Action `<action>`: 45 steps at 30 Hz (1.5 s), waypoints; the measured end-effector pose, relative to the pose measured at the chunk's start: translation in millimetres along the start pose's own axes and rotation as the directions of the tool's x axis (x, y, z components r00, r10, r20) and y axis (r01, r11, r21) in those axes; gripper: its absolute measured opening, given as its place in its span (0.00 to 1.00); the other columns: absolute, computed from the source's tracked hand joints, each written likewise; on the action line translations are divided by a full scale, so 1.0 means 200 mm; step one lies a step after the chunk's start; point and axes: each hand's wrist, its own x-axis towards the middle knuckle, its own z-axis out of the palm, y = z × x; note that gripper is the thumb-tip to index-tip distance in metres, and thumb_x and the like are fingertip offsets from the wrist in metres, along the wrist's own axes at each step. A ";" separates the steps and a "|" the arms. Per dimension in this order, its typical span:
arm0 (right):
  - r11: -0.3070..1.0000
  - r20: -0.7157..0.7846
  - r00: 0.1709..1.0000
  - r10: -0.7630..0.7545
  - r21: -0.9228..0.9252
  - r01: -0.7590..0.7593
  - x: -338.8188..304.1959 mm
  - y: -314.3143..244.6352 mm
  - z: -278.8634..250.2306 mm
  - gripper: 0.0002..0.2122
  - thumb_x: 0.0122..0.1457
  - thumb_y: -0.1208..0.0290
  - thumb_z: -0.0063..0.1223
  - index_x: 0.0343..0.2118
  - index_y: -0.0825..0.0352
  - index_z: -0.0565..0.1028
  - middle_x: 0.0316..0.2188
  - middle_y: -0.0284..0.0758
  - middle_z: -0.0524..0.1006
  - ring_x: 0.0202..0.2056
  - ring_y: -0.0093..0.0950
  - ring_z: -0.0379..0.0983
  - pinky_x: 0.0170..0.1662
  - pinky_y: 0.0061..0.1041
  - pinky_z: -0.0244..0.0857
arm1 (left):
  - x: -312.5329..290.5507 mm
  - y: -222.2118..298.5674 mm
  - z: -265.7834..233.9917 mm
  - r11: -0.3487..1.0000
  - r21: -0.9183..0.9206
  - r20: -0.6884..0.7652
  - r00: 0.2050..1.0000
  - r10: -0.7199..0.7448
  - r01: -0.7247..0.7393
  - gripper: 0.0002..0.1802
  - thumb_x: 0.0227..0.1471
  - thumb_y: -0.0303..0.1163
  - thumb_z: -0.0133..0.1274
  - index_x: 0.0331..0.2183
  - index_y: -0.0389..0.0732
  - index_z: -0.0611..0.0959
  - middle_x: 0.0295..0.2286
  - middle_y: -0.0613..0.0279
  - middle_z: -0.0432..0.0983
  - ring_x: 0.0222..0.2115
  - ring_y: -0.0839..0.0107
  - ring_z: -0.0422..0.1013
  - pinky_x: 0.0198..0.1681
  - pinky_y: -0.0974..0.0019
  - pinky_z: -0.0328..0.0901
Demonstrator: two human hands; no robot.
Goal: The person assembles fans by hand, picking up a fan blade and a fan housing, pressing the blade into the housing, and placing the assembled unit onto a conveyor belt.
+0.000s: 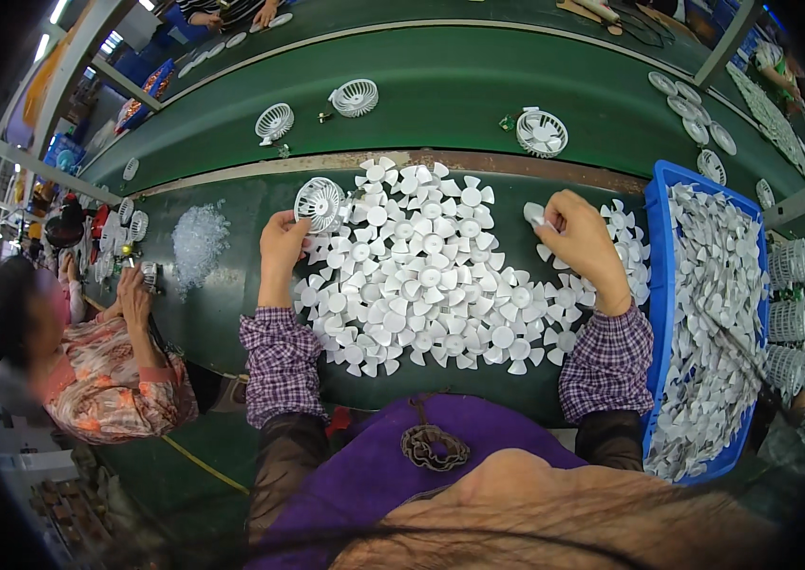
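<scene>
My left hand [283, 245] is closed on the edge of a round white fan housing [319, 203] with a slotted grille, raised at the left upper side of the heap. Over the right part of the table, my right hand [577, 234] pinches a small white fan blade [535, 215] between thumb and fingers. Between my two hands spreads a wide heap of white three-bladed fan blades [431, 275] on the green table. More loose blades lie under and around my right hand.
A blue crate [657, 313] full of white blades stands at the right, with stacked white housings [790, 313] beyond it. Fan housings [355, 97] with small circuit boards lie on the green conveyor [450, 76]. A clear plastic pile [200, 245] and a co-worker [108, 370] are at the left.
</scene>
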 end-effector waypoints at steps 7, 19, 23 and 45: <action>0.903 -0.062 0.988 -0.142 -0.417 0.104 -0.01 0.01 0.15 0.12 0.41 0.75 0.60 0.28 0.68 0.69 0.28 0.39 0.68 0.33 0.39 0.68 0.37 0.35 0.60 | -0.07 0.09 0.01 0.909 -0.400 0.150 0.987 -0.063 0.119 0.17 0.46 0.27 0.50 0.41 0.32 0.76 0.28 0.60 0.75 0.22 0.76 0.72 0.18 0.74 0.69; 0.890 -0.061 0.998 0.010 -0.454 -0.037 -0.01 0.04 0.19 0.15 0.45 0.71 0.61 0.37 0.67 0.76 0.33 0.39 0.70 0.39 0.38 0.69 0.41 0.36 0.59 | -0.31 0.22 0.01 0.689 -0.712 0.316 0.938 0.142 0.135 0.19 0.51 0.24 0.46 0.46 0.30 0.70 0.39 0.48 0.75 0.36 0.58 0.77 0.30 0.57 0.78; 0.787 -0.144 0.990 -0.004 -0.611 -0.086 -0.02 0.03 0.17 0.14 0.45 0.65 0.62 0.31 0.68 0.76 0.31 0.39 0.72 0.37 0.37 0.70 0.39 0.36 0.58 | -0.38 0.27 0.10 0.707 -0.693 0.364 0.916 0.170 0.144 0.19 0.52 0.25 0.48 0.47 0.31 0.70 0.40 0.50 0.75 0.37 0.60 0.77 0.33 0.55 0.77; 0.898 -0.264 0.859 -0.438 -0.178 0.403 -0.06 -0.36 0.24 0.18 0.42 0.73 0.59 0.38 0.70 0.71 0.32 0.38 0.70 0.34 0.37 0.67 0.38 0.32 0.64 | -0.70 0.53 0.57 0.804 -0.577 0.613 0.728 0.309 0.145 0.30 0.46 0.18 0.52 0.53 0.34 0.66 0.44 0.61 0.71 0.43 0.76 0.69 0.46 0.73 0.64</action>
